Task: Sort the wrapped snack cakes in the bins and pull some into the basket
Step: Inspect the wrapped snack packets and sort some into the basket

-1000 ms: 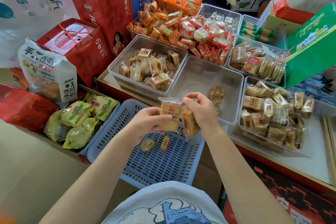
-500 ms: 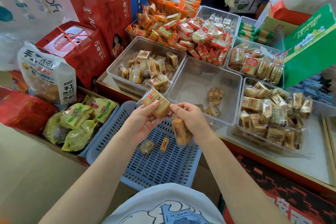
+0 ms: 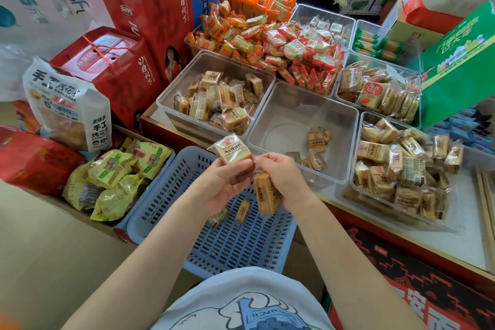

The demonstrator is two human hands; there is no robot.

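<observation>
Snack cakes are held in both hands right over the blue basket [image 3: 214, 244] — one wrapped cake [image 3: 235, 152] is pinched by the fingers of the left hand [image 3: 223, 185], label side up, while a second cake [image 3: 266, 193] is gripped on edge in the right hand [image 3: 285, 179], hanging below the palm. The right fingertips are touching the corner of the left hand's cake too. Two more small cakes [image 3: 242, 211] are seen lying on the slatted basket floor, just under the hands.

Left of the basket, a cardboard box of yellow-green packets [image 3: 115, 177] is parked. Just past the hands, a nearly bare clear bin [image 3: 302, 112] is seen with only a few cakes [image 3: 316, 139] left at its near right side. It's flanked by a half-full bin [image 3: 214, 99] on the left and a well-stocked one [image 3: 401, 166] on the right — same tan wrapped cakes in both. Farther back, red-and-orange wrapped snacks [image 3: 267, 35] are heaped up, with red gift boxes [image 3: 128, 35] stacked at the left and a green carton [image 3: 460, 64] at the right.
</observation>
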